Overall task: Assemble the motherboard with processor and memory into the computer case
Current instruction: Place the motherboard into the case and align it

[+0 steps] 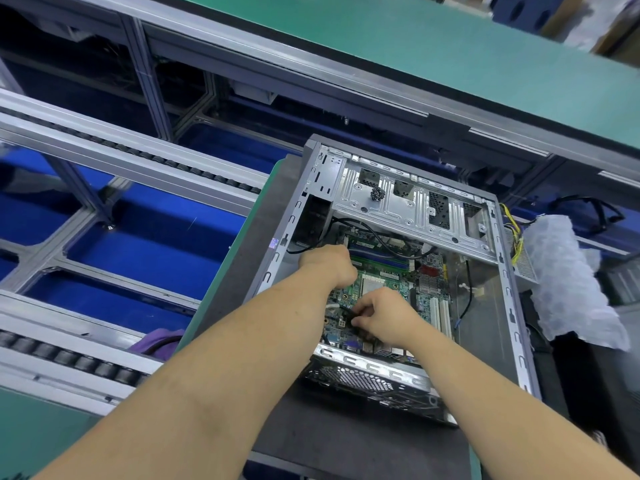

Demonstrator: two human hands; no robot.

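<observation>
Green conveyor belt [450, 46] runs across the top of the view; grey roller rails [138, 157] to the left, over blue flooring.

Computer case [512, 306] lies on its side, open face up, on a dark grey mat [346, 441] on the workbench. Silver drive cage [408, 206] spans the far end of the case; perforated rear panel at the near end.

White bubble-wrap roll [568, 282] just beside the case's right wall, with yellow and black wires showing behind it.

Motherboard [388, 282], green, sits flat on the case floor. Blue memory slots [381, 259] near its far edge, two white expansion slots [440, 315] to the right. Processor socket area is between the two hands, partly covered.

Black cable [377, 233] loops from the case's left wall over the board's far edge.

Left hand [329, 265] inside the case at the board's far left corner, fingers curled downward; whether they grip anything cannot be told, as the fingertips are hidden.

Right hand [384, 317] over the board's near left part, fingers curled together, pinching a small black connector [349, 315], probably a cable end.
</observation>
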